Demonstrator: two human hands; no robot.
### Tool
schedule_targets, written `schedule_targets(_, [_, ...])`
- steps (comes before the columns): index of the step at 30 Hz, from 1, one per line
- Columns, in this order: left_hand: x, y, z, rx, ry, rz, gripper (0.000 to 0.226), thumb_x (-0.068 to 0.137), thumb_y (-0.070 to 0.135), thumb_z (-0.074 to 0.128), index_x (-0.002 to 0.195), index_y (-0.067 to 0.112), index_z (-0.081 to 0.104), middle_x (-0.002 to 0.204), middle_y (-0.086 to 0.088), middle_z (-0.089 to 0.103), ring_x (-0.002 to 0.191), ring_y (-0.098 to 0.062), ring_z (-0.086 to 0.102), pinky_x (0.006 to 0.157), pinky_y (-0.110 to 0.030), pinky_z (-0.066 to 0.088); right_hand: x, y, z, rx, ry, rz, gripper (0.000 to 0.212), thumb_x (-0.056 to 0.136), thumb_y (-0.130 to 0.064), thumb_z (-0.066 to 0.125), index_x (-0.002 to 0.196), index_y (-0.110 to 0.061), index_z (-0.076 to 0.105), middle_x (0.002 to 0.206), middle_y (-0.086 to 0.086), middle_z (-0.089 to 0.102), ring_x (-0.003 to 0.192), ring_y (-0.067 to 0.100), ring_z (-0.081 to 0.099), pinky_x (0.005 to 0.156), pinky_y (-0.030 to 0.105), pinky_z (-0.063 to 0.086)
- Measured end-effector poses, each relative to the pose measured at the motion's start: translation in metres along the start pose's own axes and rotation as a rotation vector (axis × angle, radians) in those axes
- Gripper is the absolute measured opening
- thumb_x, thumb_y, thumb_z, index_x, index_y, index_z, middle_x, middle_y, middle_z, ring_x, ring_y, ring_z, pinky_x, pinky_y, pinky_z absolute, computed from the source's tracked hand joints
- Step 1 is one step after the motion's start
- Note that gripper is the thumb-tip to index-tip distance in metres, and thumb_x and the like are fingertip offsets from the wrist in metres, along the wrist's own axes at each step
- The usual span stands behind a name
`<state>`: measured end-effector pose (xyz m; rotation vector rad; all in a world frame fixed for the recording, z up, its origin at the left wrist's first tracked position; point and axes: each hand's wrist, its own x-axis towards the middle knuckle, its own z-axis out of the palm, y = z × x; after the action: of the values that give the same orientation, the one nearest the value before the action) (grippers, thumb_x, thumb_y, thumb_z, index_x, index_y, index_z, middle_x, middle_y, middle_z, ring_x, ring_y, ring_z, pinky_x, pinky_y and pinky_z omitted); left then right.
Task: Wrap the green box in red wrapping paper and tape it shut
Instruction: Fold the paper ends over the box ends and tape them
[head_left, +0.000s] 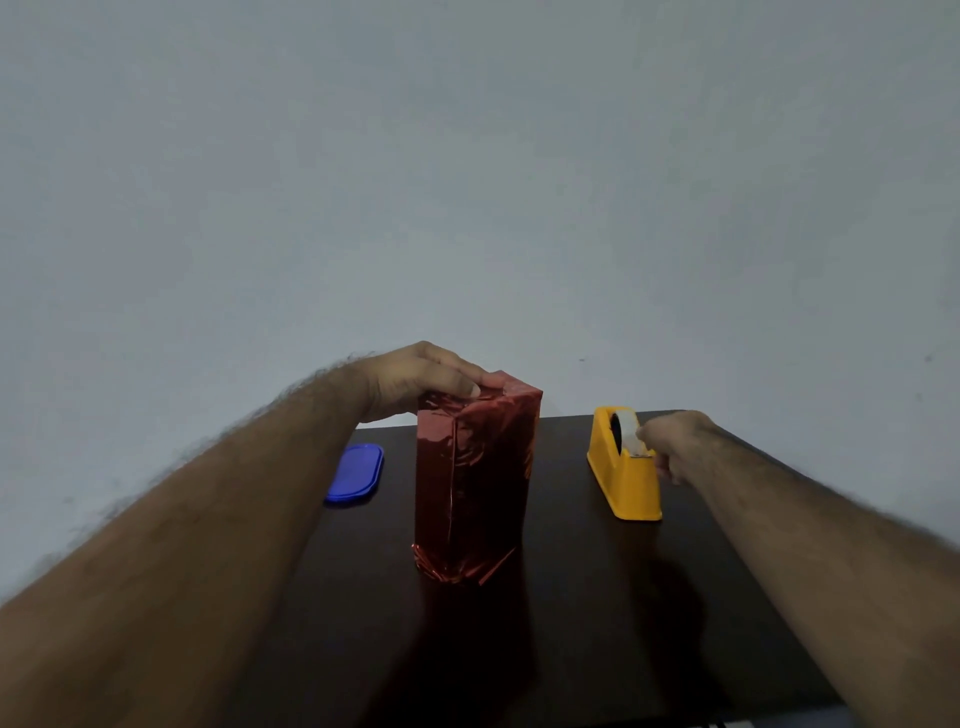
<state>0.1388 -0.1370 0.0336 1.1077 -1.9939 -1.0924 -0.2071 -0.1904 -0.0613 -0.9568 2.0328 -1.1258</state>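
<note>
The box (475, 483) stands upright in the middle of the dark table, fully covered in shiny red wrapping paper; no green shows. My left hand (421, 382) rests on its top, thumb pressing the folded paper at the top edge. To the right stands a yellow tape dispenser (623, 478). My right hand (675, 441) is at the dispenser and pinches the end of the clear tape (632, 434) by the cutter.
A blue plastic lid (356, 473) lies flat on the table (571, 623) left of the box. A plain grey wall rises right behind the table. The table's right edge runs diagonally under my right forearm.
</note>
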Motion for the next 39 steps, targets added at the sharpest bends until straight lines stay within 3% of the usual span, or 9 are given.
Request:
schedule_targets(4, [0.002,-0.007,0.0,-0.064,0.008,-0.003,0.043,0.077,0.017,0.075,0.119,0.012,0.08,0.127,-0.011,0.075,0.109,-0.024,0.072,0.095,-0.03,0.059,0.003,-0.003,0.0,0.068,-0.101,0.091,0.01,0.097,-0.004,0.066,0.107,-0.004,0.069,0.09,0.009,0.068,0.057,0.011,0.048,0.048,0.026,0.046])
schedule_targets(7, [0.004,-0.008,0.0,-0.08,0.001,0.0,0.037,0.078,0.017,0.075,0.113,0.016,0.083,0.127,-0.013,0.075,0.109,-0.026,0.072,0.097,-0.033,0.058,0.003,-0.005,0.001,0.109,-0.13,0.123,0.01,0.098,-0.004,0.065,0.107,-0.005,0.069,0.069,0.004,0.057,0.05,0.008,0.046,0.044,0.024,0.042])
schedule_targets(13, [0.001,-0.008,0.001,-0.079,-0.017,0.011,0.027,0.089,0.009,0.073,0.11,0.02,0.085,0.123,-0.01,0.077,0.099,-0.019,0.075,0.081,-0.025,0.062,0.001,-0.007,0.0,0.188,-0.095,0.113,0.004,0.098,-0.007,0.066,0.094,-0.009,0.065,0.067,0.002,0.044,0.048,0.011,0.034,0.042,0.024,0.032])
schedule_targets(18, [0.001,-0.008,-0.004,-0.036,0.005,0.011,0.038,0.079,0.021,0.074,0.116,0.019,0.082,0.127,-0.012,0.075,0.111,-0.028,0.073,0.102,-0.042,0.056,-0.01,0.002,0.0,0.541,-0.142,0.162,0.005,0.097,-0.006,0.064,0.101,-0.009,0.066,0.083,0.004,0.06,0.063,0.012,0.057,0.052,0.031,0.05])
schedule_targets(22, [0.002,-0.01,-0.007,-0.013,0.004,0.01,0.042,0.08,0.022,0.074,0.121,0.018,0.08,0.129,-0.009,0.075,0.122,-0.033,0.069,0.109,-0.046,0.053,-0.027,0.023,-0.001,0.713,-0.063,0.1,0.013,0.09,-0.002,0.075,0.102,-0.004,0.071,0.084,0.007,0.065,0.062,0.011,0.057,0.059,0.03,0.06])
schedule_targets(25, [0.004,-0.011,-0.006,-0.006,-0.002,0.012,0.044,0.082,0.021,0.073,0.125,0.015,0.078,0.13,-0.009,0.074,0.125,-0.035,0.067,0.115,-0.053,0.048,-0.035,0.039,-0.003,0.805,-0.02,0.077,0.02,0.085,-0.002,0.08,0.102,0.001,0.071,0.094,0.013,0.07,0.054,0.01,0.052,0.052,0.025,0.056])
schedule_targets(28, [0.004,-0.01,-0.005,0.002,-0.002,0.004,0.042,0.082,0.023,0.074,0.123,0.019,0.08,0.13,-0.009,0.074,0.126,-0.038,0.066,0.115,-0.056,0.046,-0.044,0.044,-0.001,0.939,-0.055,0.067,0.02,0.081,0.003,0.078,0.099,0.006,0.069,0.087,0.015,0.065,0.042,0.007,0.044,0.048,0.024,0.05])
schedule_targets(35, [0.004,-0.009,-0.005,0.02,-0.013,-0.002,0.053,0.07,0.035,0.083,0.122,0.022,0.08,0.131,-0.01,0.074,0.128,-0.039,0.065,0.116,-0.059,0.045,-0.057,0.058,0.002,0.996,-0.144,0.112,0.019,0.083,0.001,0.077,0.101,0.003,0.07,0.073,0.007,0.061,0.044,0.008,0.036,0.053,0.027,0.041])
schedule_targets(39, [0.002,-0.011,-0.008,0.018,0.001,-0.007,0.054,0.07,0.036,0.084,0.122,0.022,0.08,0.13,-0.011,0.074,0.127,-0.041,0.064,0.115,-0.06,0.046,-0.061,0.069,0.006,0.986,-0.098,0.129,0.02,0.08,0.002,0.079,0.098,-0.002,0.071,0.079,0.006,0.061,0.044,0.008,0.039,0.053,0.027,0.043])
